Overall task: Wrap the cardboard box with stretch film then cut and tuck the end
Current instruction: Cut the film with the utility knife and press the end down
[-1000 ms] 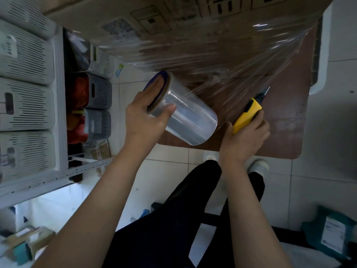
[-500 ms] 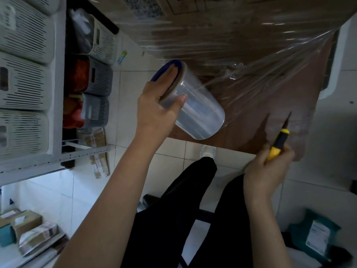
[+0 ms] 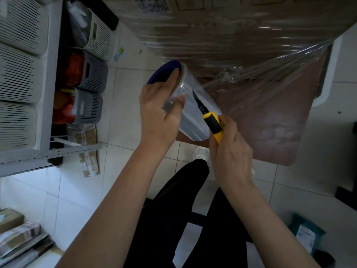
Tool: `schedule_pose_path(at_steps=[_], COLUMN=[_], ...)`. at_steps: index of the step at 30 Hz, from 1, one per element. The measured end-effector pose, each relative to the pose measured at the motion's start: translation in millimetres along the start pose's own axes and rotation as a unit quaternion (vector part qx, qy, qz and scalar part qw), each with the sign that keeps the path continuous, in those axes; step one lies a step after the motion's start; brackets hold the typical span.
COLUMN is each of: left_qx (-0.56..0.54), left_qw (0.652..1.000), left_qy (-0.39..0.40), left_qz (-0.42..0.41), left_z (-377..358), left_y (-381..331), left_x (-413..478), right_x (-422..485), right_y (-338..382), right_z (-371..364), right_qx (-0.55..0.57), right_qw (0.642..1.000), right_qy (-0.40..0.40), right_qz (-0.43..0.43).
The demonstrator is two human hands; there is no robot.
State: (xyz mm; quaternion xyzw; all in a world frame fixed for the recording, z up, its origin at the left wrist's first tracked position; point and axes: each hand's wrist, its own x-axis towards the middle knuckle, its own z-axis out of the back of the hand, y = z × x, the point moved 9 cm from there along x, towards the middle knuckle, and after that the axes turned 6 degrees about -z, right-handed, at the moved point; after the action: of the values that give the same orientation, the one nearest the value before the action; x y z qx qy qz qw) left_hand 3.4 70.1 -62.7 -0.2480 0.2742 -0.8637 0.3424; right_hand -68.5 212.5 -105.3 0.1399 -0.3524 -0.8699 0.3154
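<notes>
Box's wrapped, so I'm at the cutting bit. My left hand (image 3: 158, 113) is clamped on the film roll (image 3: 190, 111), just near of the cardboard box (image 3: 231, 35) up far. My right hand (image 3: 229, 149) grips the yellow knife (image 3: 211, 122), blade against the roll. Next I'd slice the taut film (image 3: 270, 78) cleanly.

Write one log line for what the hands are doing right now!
left hand: holds film roll | right hand: holds yellow knife, blade at roll | film: uncut, stretched to box
</notes>
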Motion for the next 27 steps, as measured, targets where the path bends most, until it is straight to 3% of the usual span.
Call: schedule_pose_path(at_steps=[17,22,25,27], left_qx=[-0.015,-0.019,-0.031,-0.031], left_qw=[0.999,0.997,0.996,0.996], left_qy=[-0.022,-0.028,-0.035,-0.039], left_qz=[0.043,0.067,0.078,0.08], left_z=[-2,1,2,3], left_y=[12,17,21,25], left_x=[0,-4,-6,-4], right_x=[-2,-26,-42,-50], right_y=[-36,-98,-147,-161], right_z=[-21,-29,-23,-8], right_qx=[-0.098,-0.158,-0.177,-0.169], right_qw=[0.991,0.972,0.945,0.943], right_qy=[0.083,0.143,0.187,0.166], right_qz=[-0.029,-0.097,-0.202,-0.233])
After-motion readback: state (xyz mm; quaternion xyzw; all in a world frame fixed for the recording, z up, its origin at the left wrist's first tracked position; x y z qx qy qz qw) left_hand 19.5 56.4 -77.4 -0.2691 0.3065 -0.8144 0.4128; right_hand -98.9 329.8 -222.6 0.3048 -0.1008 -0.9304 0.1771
